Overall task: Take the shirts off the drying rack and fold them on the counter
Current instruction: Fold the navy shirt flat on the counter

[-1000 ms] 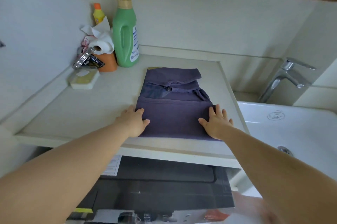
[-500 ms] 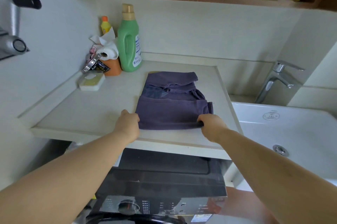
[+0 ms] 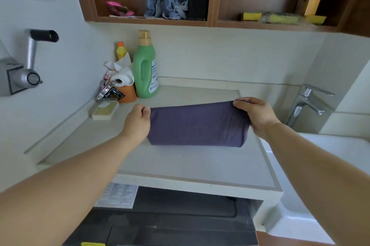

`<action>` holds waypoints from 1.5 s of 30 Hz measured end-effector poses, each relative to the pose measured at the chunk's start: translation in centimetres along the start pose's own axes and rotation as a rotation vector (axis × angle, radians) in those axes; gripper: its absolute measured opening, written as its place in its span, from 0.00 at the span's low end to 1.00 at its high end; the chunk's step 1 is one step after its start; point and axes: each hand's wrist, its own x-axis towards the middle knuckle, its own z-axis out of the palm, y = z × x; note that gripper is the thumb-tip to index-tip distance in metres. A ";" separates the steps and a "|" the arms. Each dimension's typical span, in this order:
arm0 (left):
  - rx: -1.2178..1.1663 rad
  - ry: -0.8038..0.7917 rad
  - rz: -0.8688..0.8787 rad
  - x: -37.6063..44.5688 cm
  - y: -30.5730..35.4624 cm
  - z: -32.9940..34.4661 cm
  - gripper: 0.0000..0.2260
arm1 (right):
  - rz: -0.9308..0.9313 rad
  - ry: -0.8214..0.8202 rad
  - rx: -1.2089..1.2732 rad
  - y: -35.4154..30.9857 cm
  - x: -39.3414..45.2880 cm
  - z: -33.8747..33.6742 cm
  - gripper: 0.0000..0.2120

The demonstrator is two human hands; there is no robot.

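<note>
With the left hand [image 3: 137,120] and right hand [image 3: 255,114] each pinching a corner of the purple shirt [image 3: 197,124] above the counter [image 3: 180,161], uneven lowering could skew the fold.

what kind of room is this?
Likely a home laundry or utility nook: a green detergent bottle on the beige counter, a chrome tap over a white sink, a dark appliance beneath.

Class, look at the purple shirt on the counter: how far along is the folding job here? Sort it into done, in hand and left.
Done: the purple shirt is off the rack and on the counter, narrowed to a band. In hand: the left hand and right hand pinch its edge, bringing the near half over. Left: lay that fold flat and smooth it. No rack or other shirts in view, so the remainder can't be judged.
</note>
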 end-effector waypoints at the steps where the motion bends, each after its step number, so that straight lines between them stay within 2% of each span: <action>1: -0.026 0.008 -0.041 0.5 0.0 0.5 0.10 | 0.036 -0.028 0.019 0.6 0.3 0.2 0.05; 3: -0.052 0.005 -0.115 1.8 -0.6 1.8 0.09 | 0.175 -0.141 -0.071 2.6 0.9 0.1 0.14; 5: -0.081 -0.007 -0.158 2.7 -1.1 2.7 0.11 | 0.299 -0.208 -0.221 4.4 1.1 -0.3 0.17; 7: -0.134 -0.035 -0.173 3.9 -1.6 3.6 0.15 | 0.323 -0.176 -0.221 5.2 2.1 -0.8 0.14; 9: -0.179 -0.111 -0.164 4.7 -2.1 4.3 0.18 | 0.272 -0.133 -0.181 5.2 2.8 -0.6 0.09; 11: -0.178 -0.185 -0.133 5.7 -2.7 5.3 0.13 | 0.208 -0.055 -0.213 5.1 4.1 0.0 0.06; 13: -0.146 -0.167 -0.121 6.9 -2.7 6.1 0.11 | 0.153 0.029 -0.288 5.1 5.1 0.7 0.05; 18: -0.003 -0.130 -0.126 12.0 -1.8 9.2 0.12 | 0.046 0.169 -0.607 5.1 9.3 2.4 0.10; 22: 0.171 -0.188 -0.188 14.6 -3.5 12.6 0.18 | 0.153 0.130 -0.887 7.0 13.4 3.3 0.18; 26: 0.353 -0.300 -0.243 15.0 -6.2 14.7 0.18 | 0.321 0.121 -1.082 10.5 14.5 3.2 0.23; 30: 0.407 -0.362 -0.323 15.9 -6.3 14.2 0.17 | 0.370 0.174 -1.150 11.0 14.4 3.3 0.22; 32: 0.442 -0.257 -0.284 16.2 -5.6 13.6 0.15 | 0.301 0.257 -1.101 9.8 14.4 3.1 0.20; 33: 0.438 -0.164 -0.220 15.5 -4.8 13.3 0.15 | 0.180 0.297 -1.102 9.2 14.3 3.1 0.20; 34: 0.436 -0.093 -0.093 14.9 -3.8 13.3 0.16 | 0.030 0.304 -1.108 8.6 14.3 3.3 0.22; 35: 0.478 -0.104 0.070 14.1 -3.1 13.6 0.18 | -0.102 0.245 -1.104 8.3 14.3 3.7 0.23; 36: 0.529 -0.205 0.205 13.2 -2.7 14.2 0.22 | -0.173 0.108 -1.123 8.3 14.1 4.4 0.25; 37: 0.586 -0.348 0.263 12.2 -2.7 14.8 0.27 | -0.181 -0.059 -1.184 8.8 13.7 5.2 0.27; 39: 0.694 -0.582 0.167 11.1 -3.8 16.0 0.35 | -0.105 -0.282 -1.340 11.1 12.8 6.2 0.32; 40: 0.712 -0.615 0.102 11.2 -4.5 16.2 0.38 | -0.077 -0.295 -1.389 12.2 12.5 6.2 0.34; 42: 0.721 -0.640 0.019 12.2 -5.2 16.5 0.43 | -0.030 -0.193 -1.397 13.3 12.7 5.9 0.36; 45: 0.736 -0.726 -0.077 13.1 -4.7 15.9 0.45 | 0.153 -0.083 -1.296 13.1 12.7 5.2 0.37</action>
